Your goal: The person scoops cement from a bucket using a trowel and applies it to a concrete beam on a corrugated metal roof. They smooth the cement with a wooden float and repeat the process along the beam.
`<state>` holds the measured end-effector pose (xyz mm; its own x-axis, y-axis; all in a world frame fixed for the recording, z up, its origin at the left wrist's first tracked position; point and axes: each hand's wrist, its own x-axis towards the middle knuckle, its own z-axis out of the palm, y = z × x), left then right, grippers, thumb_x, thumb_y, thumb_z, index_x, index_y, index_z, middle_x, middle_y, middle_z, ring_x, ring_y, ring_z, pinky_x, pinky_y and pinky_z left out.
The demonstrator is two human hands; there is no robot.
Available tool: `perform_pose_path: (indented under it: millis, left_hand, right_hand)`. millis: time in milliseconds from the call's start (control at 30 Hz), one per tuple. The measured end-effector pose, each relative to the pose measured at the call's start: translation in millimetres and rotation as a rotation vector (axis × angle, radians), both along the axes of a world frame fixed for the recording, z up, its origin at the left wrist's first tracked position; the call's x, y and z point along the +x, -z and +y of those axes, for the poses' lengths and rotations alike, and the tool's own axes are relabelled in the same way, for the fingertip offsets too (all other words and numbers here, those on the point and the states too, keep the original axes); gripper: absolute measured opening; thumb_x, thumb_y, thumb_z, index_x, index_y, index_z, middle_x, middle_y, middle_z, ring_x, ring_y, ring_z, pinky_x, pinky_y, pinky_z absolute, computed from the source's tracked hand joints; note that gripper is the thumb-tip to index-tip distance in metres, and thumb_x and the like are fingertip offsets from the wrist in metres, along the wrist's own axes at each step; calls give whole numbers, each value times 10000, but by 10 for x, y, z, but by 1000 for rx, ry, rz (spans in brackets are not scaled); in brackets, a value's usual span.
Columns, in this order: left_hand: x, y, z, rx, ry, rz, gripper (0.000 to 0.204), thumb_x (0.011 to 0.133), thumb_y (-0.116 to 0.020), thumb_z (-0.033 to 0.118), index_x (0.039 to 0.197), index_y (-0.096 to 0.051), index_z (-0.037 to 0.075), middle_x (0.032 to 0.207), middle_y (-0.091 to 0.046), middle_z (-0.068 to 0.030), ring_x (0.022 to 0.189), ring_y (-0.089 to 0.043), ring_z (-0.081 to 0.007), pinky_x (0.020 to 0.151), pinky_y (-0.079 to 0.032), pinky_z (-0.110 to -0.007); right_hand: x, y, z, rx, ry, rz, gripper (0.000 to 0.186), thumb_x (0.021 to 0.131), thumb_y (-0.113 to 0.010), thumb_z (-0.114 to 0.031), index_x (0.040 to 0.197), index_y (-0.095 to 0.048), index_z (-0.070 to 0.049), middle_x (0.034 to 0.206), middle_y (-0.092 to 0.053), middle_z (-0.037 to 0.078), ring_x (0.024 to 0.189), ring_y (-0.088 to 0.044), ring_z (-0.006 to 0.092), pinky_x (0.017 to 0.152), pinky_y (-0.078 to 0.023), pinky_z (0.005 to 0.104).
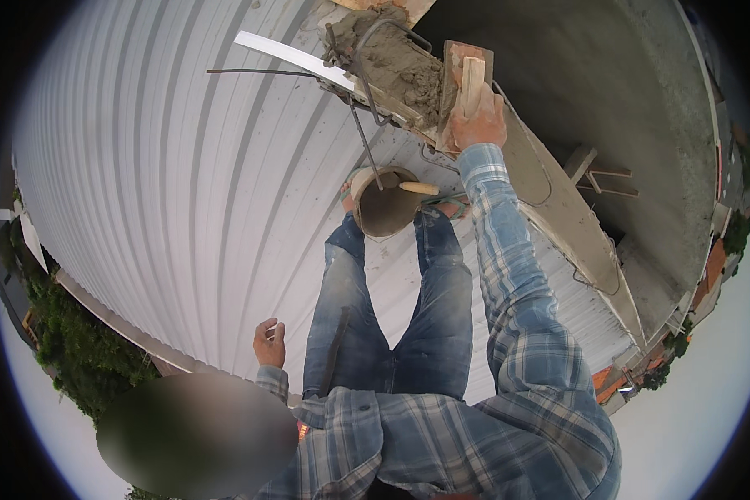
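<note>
My right hand [480, 123] is wrapped round the handle of a wooden float [468, 58], which rests at the end of a heap of wet grey mortar [402, 73] on top of the narrow wall. Away from the work, my left hand [269, 342] hangs beside my left thigh with its fingers loosely curled, apart from the thumb, and nothing in them. Between my feet stands a bucket [383, 218] with a grey inside. A light wooden handle [419, 188] sticks out over its rim; the tool's other end cannot be made out.
Ribbed white metal roofing [183, 167] spreads under me and to the left. The plastered wall top [579, 225] runs off to the right, beside a deep concrete recess [642, 108]. Bent steel bars [362, 137] and a white strip [283, 52] jut out near the mortar.
</note>
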<state>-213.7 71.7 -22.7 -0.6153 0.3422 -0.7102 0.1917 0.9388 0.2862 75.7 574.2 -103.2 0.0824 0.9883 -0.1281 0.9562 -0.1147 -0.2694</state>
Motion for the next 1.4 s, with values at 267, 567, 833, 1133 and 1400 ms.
perform_pose_path:
  millis: [267,567,833,1133,1400]
  left_hand:
    - [139,149,0,16,28,-62,321,872,-712,234,1089,-660,4,1037,-690,-142,869,-682,-245,752,-549,-357]
    - [374,300,-90,25,-2,-126,347,868,-719,255,1089,-658,-5,1047,-693,-141,886,-689,-253,784,-550,-364]
    - [1267,664,1109,-564,342,-306,1011,713,-801,522,1469,-337,38,1359,-501,-248,1229,-531,-368,1030,-432,-488]
    - [1783,1035,1669,-630,516,11,912,705,-765,501,1404,-369,69,1262,-494,-177,1233,-488,-327,1017,-414,-457]
    - [1897,1091,1604,-620,380,12,803,729,-747,501,1340,-454,70,1256,-488,-180,1248,-459,-333,1022,-400,-460]
  right_hand:
    - [-45,-112,104,-28,-67,32,620,825,-660,-292,1374,-462,-81,1228,-553,140,1113,-600,337,940,-502,445]
    - [-63,-568,-689,166,18,779,543,1037,-427,-383,1378,-434,40,1263,-571,238,1133,-590,331,952,-464,398]
    - [-139,-525,-861,65,84,943,527,1055,-393,-371,1375,-416,48,1195,-598,248,1090,-609,359,920,-480,415]
    - [-116,-319,-740,-23,42,740,509,1065,-343,-395,1297,-469,40,1133,-612,246,1015,-635,355,867,-507,421]
    - [-120,-431,-720,43,0,785,613,1047,-297,-505,1234,-523,32,1085,-626,222,992,-615,376,892,-490,403]
